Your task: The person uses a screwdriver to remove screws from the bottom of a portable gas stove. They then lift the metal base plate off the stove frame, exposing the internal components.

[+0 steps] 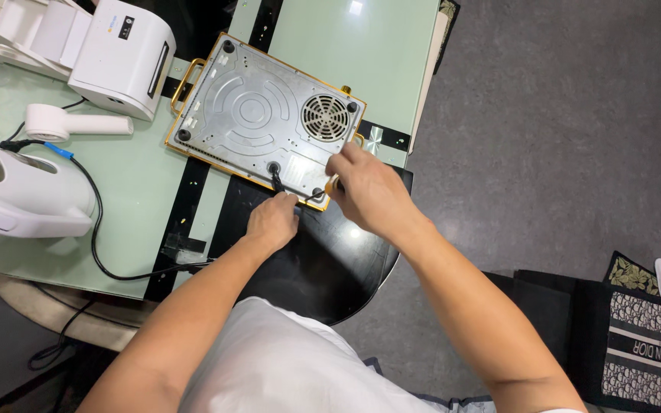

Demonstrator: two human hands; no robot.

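1. Sitting at upper left of the frame, a white printer (120, 57) rests on the counter (128, 180).
2. Left hand (272, 222) pinches the black cord (278, 182).
3. Centre: upturned cooktop (262, 115), probably rigid, heavyish; grip its edges.
4. Right hand (369, 191) closes on a small tool, identity unclear.

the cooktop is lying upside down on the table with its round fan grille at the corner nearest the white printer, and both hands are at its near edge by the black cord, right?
Not quite. The head view shows the upside-down cooktop with its fan grille at the corner away from the white printer, above the right hand. The rest holds: the left hand and right hand are at its near edge by the black cord.
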